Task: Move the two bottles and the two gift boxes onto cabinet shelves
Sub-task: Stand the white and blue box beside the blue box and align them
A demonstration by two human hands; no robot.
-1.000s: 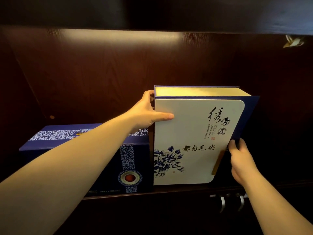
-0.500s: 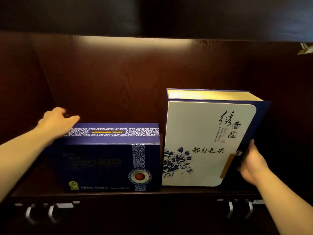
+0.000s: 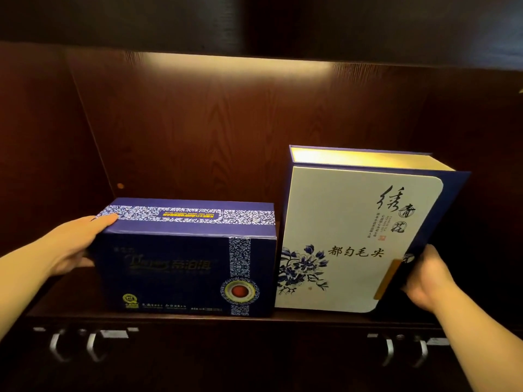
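Observation:
Two gift boxes stand side by side on a dark wooden cabinet shelf [image 3: 198, 319]. The dark blue box [image 3: 181, 267], with a patterned band and a red seal, sits on the left. My left hand [image 3: 75, 244] grips its left end, thumb on its top edge. The taller white box [image 3: 348, 241] with blue flowers and black calligraphy stands upright on the right, touching the blue one. My right hand [image 3: 424, 275] holds its lower right edge. No bottles are in view.
The shelf recess has a wooden back wall lit from above and a dark side wall at the left. Below the shelf edge are cabinet doors with metal handles [image 3: 76, 346] at the left and metal handles [image 3: 404, 350] at the right.
My left hand left the white box's top left corner, crossed to the blue box and now grips its left end. The view has shifted left. My right hand stays on the white box.

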